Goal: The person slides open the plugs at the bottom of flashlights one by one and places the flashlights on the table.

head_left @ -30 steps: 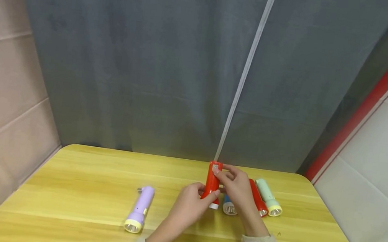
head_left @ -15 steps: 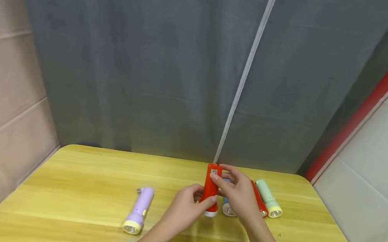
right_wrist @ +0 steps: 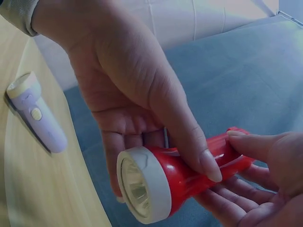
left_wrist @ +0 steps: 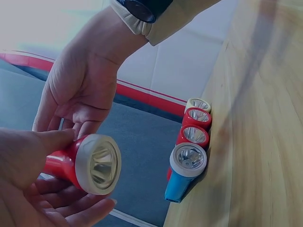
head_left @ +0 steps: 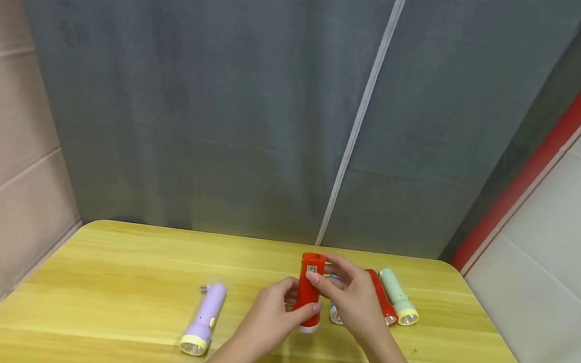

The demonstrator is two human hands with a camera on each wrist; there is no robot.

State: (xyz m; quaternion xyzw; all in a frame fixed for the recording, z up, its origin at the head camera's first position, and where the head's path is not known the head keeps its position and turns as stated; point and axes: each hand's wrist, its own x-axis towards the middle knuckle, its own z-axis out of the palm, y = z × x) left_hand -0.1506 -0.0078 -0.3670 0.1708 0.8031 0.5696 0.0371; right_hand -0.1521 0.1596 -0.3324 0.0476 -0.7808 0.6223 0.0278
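Note:
A red flashlight with a white rim is held up above the table, its lens end pointing toward me and down. My left hand grips it near the lens end, thumb across the front. Around the upper tail end, the fingers and thumb of my right hand pinch the body beside a small label. In the left wrist view the lens of the red flashlight faces the camera and looks unlit. The right wrist view has the left thumb lying along the red flashlight.
A lavender flashlight lies on the wooden table at left. On the right, side by side, lie a blue flashlight, two red flashlights and a pale green flashlight. A grey curtain hangs behind.
The red flashlight has come slightly lower and nearer, with its white rim turning more into view. Both hands moved along with it and kept their hold.

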